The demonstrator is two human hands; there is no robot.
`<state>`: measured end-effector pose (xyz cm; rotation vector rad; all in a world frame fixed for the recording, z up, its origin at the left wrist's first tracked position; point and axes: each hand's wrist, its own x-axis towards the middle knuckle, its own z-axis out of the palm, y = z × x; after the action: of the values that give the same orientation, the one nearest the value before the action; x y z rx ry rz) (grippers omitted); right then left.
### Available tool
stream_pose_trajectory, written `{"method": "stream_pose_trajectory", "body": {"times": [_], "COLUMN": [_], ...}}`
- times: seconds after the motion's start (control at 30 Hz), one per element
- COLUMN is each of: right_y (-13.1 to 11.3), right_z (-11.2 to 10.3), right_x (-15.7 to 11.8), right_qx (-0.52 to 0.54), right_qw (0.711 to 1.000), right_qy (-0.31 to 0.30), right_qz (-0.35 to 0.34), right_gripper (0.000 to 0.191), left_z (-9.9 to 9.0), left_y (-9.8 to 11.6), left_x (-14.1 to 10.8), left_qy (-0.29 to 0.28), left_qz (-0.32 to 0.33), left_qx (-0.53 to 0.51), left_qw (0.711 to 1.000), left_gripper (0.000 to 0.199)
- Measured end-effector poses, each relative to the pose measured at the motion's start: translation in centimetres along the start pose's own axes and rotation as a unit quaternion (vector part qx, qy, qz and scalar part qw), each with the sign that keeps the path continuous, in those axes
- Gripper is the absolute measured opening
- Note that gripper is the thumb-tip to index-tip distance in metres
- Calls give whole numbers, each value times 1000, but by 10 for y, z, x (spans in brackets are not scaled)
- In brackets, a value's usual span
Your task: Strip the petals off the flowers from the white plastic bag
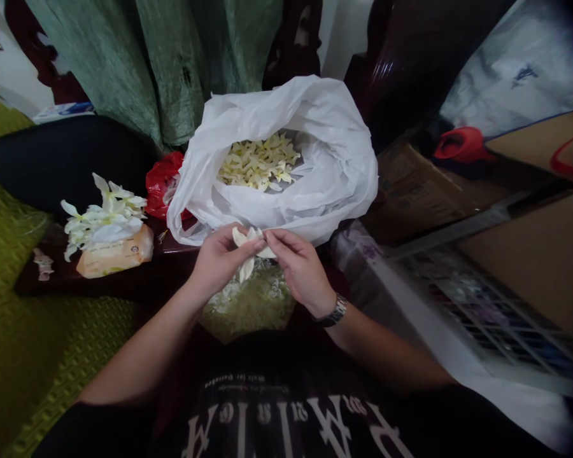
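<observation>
Between the thumb and fingers of my left hand is a white flower with long petals, one of them hanging down. My right hand, with a metal-banded watch on the wrist, pinches the flower's right side. Just beyond both hands stands a white plastic bag, its mouth wide. Inside it lies a heap of cream-white flowers. Below my hands, a clear-looking bag or container shows many small pale pieces. To the left, more white flowers rest on an orange tissue pack.
A red plastic bag sits left of the white bag, near a dark cushion-like shape. Cardboard boxes and a grey slatted crate stand on the right. Green cloth hangs behind.
</observation>
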<state>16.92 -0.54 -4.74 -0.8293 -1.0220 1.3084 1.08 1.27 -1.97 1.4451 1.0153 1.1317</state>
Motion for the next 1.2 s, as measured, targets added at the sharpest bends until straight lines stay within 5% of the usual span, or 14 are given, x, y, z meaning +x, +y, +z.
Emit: {"method": "stream_pose_trajectory", "body": {"times": [0.37,0.57,0.77,0.9,1.0,1.1,1.2], "right_y": [-2,-3,-15,-21,-26,-25,-12], "right_z": [1,-4,-39,-49,-36,-16,-4], "right_x": [9,10,13,9,3,-1,-2], "right_qx": [97,122,37,-148,-244,-238,-190], "right_qw": [989,989,978,978,962,961,974], "right_qy": [-4,81,148,68,-9,-73,-60], "right_qz": [114,-15,-139,-132,-127,-117,-106], "right_gripper": [26,29,30,20,31,28,14], "left_z": [0,-6,-22,-28,-23,-14,-6], "left_y": [6,-15,-21,-14,-7,-1,0], "left_x": [-2,4,9,2,-3,-4,-5], "left_qy": [-8,93,211,141,55,0,-14], "left_qz": [38,-10,-24,-60,-22,64,111], "left_qx": [49,-127,-202,-135,-38,69,137], "left_qw": [998,988,956,979,998,996,984], "left_gripper": [27,32,40,36,30,28,33]}}
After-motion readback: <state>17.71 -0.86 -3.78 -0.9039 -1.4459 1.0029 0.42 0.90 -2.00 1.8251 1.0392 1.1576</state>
